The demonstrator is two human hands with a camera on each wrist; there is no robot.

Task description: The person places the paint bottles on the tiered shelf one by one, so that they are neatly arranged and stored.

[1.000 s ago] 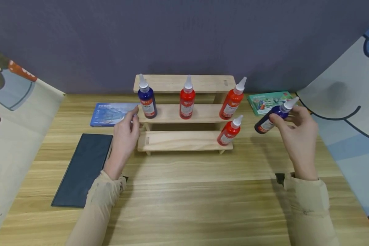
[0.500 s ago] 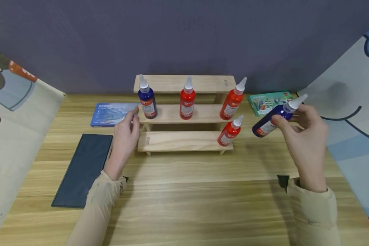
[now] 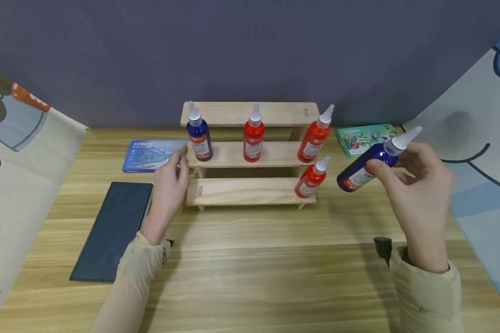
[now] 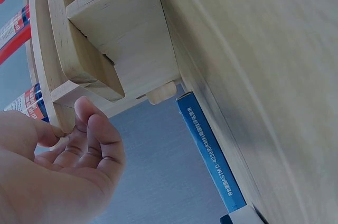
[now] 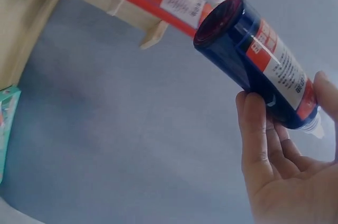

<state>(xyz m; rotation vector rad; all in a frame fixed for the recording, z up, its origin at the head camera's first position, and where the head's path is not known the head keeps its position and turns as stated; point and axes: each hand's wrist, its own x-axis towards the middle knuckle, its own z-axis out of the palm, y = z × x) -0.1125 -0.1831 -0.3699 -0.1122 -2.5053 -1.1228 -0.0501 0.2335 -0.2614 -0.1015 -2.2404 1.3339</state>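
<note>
My right hand (image 3: 421,194) holds a blue squeeze bottle (image 3: 364,171) between thumb and fingers, in the air right of the wooden tiered rack (image 3: 250,190). The bottle leans, its white nozzle up to the right and base down to the left. In the right wrist view, the blue bottle (image 5: 259,65) shows its base and label. My left hand (image 3: 171,185) pinches the left end of the rack's middle tier; the left wrist view shows thumb and finger at that wooden corner (image 4: 66,113). Another blue bottle (image 3: 200,138) and two red bottles (image 3: 253,141) stand on the middle tier.
One more red bottle (image 3: 310,179) stands at the right end of the bottom tier. A blue flat box (image 3: 152,155) and a dark flat pad (image 3: 114,231) lie at left. Behind the held bottle lies a green box (image 3: 358,138). A dark wall panel (image 3: 250,51) rises behind.
My right hand has drawn the blue bottle slightly nearer to me and raised it, its base shifting left. The left hand and the rack have stayed in place.
</note>
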